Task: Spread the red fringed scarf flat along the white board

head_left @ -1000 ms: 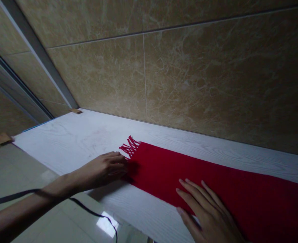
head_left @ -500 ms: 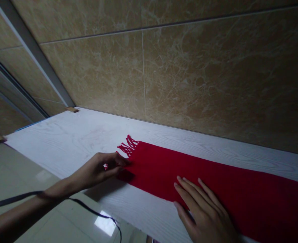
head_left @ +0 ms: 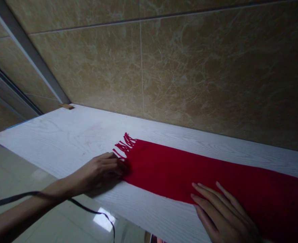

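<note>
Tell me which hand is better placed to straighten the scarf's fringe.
Probably left: the left hand touches the scarf at its fringe end, while the right hand lies flat farther along the near edge.

The red scarf runs off the picture's right edge.

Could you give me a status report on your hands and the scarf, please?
Left hand open, fingertips on fringed end of red scarf. Right hand open, flat on its near edge. Scarf flat along white board. Black cord by left forearm, off board.
</note>
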A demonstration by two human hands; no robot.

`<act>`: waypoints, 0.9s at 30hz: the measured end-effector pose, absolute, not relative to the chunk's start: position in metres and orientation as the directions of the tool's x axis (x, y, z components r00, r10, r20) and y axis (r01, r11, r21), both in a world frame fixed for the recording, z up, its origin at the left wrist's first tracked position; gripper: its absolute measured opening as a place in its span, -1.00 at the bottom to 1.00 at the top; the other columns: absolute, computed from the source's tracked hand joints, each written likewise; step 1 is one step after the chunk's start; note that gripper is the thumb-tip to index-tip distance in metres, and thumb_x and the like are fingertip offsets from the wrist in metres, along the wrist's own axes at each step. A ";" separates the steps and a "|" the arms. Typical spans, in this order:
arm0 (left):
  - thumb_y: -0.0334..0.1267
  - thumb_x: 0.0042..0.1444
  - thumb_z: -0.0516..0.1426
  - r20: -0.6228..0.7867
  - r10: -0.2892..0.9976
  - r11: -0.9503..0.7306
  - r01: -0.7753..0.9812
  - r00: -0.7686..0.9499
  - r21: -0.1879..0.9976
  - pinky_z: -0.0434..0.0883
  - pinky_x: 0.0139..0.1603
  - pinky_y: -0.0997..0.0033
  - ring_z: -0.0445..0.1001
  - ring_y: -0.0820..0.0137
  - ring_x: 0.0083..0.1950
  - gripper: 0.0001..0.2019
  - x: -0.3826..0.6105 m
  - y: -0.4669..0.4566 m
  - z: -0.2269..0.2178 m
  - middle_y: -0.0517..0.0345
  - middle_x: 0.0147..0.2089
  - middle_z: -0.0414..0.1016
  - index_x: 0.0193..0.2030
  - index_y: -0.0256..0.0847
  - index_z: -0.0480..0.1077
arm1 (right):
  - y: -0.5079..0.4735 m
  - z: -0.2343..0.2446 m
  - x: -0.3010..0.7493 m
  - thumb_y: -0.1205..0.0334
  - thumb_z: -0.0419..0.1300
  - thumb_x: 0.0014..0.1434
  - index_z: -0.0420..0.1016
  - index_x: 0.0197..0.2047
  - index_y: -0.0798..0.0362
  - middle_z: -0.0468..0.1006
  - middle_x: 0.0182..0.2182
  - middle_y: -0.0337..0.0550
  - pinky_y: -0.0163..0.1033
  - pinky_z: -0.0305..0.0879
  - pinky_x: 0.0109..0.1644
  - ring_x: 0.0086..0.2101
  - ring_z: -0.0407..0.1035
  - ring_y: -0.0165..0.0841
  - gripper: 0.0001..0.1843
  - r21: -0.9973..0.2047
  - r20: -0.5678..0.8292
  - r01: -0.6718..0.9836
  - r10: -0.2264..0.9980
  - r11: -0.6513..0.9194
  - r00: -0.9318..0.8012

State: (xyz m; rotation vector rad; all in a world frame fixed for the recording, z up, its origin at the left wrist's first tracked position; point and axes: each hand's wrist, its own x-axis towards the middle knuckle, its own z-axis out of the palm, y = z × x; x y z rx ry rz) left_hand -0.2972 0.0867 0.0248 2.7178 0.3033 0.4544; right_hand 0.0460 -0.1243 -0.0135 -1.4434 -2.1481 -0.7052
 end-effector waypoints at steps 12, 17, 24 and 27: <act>-0.36 0.43 0.03 0.303 0.190 -0.964 0.119 0.934 0.237 0.50 0.08 0.43 0.55 0.39 0.07 -0.75 -0.302 0.081 0.021 0.03 0.03 0.63 0.07 -0.15 0.52 | -0.128 -0.022 0.063 0.41 0.02 0.38 0.62 0.01 0.01 0.63 0.05 -0.18 -0.18 0.45 0.14 -0.03 0.56 -0.32 -0.64 0.210 0.604 0.911 0.685 0.356 -0.407; -0.40 0.42 0.03 0.333 0.164 -0.963 0.078 0.929 0.257 0.52 0.07 0.40 0.55 0.36 0.05 -0.73 -0.305 0.075 0.016 -0.02 0.01 0.63 0.10 -0.20 0.51 | -0.132 -0.023 0.064 0.44 0.04 0.35 0.63 0.04 0.00 0.62 0.07 -0.18 -0.24 0.47 0.16 0.00 0.55 -0.33 -0.62 0.172 0.600 0.910 0.693 0.377 -0.400; -0.42 0.39 0.07 0.338 0.206 -0.945 0.097 0.918 0.311 0.52 0.01 0.43 0.54 0.39 0.00 -0.79 -0.305 0.076 0.010 0.04 -0.04 0.63 0.02 -0.18 0.51 | -0.131 -0.022 0.068 0.44 0.03 0.35 0.63 0.03 0.00 0.62 0.06 -0.17 -0.27 0.45 0.18 0.02 0.54 -0.35 -0.61 0.174 0.602 0.899 0.679 0.401 -0.419; -0.44 0.37 0.09 0.344 0.215 -0.944 0.103 0.914 0.314 0.50 -0.01 0.44 0.54 0.40 -0.03 -0.80 -0.306 0.078 0.002 0.05 -0.05 0.62 0.02 -0.18 0.50 | -0.129 -0.020 0.069 0.44 0.03 0.34 0.63 0.03 0.00 0.62 0.06 -0.18 -0.29 0.44 0.19 0.02 0.54 -0.36 -0.61 0.166 0.597 0.896 0.681 0.412 -0.424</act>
